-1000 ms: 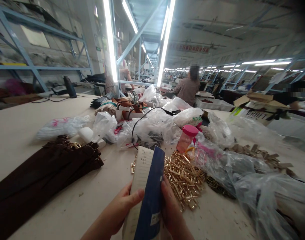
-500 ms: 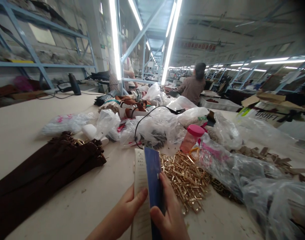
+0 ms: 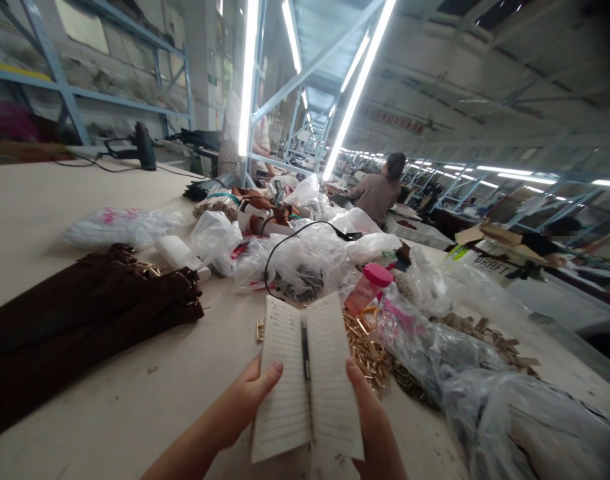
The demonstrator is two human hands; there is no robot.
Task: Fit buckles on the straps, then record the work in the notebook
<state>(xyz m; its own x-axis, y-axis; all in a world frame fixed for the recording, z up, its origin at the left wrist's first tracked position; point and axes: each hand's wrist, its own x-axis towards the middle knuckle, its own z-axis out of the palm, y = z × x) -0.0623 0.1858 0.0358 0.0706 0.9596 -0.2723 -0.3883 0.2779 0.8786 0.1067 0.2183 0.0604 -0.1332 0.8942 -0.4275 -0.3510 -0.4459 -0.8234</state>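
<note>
To the right of the dark brown bundle point(image 3: 99, 313), the left hand point(image 3: 247, 397) grips a lined notebook point(image 3: 285, 393) over the table point(image 3: 149, 407), the right hand point(image 3: 372, 407) clasping its other edge near gold metal pieces point(image 3: 367, 353), apparently to hold it spread open.

Only thing I could make out was "DRAFT" on the open box point(image 3: 492, 264) right of the notebook point(image 3: 319, 383). Notebook scribbles and the red-lettered banner point(image 3: 395, 122) way behind it were too blurry.
</note>
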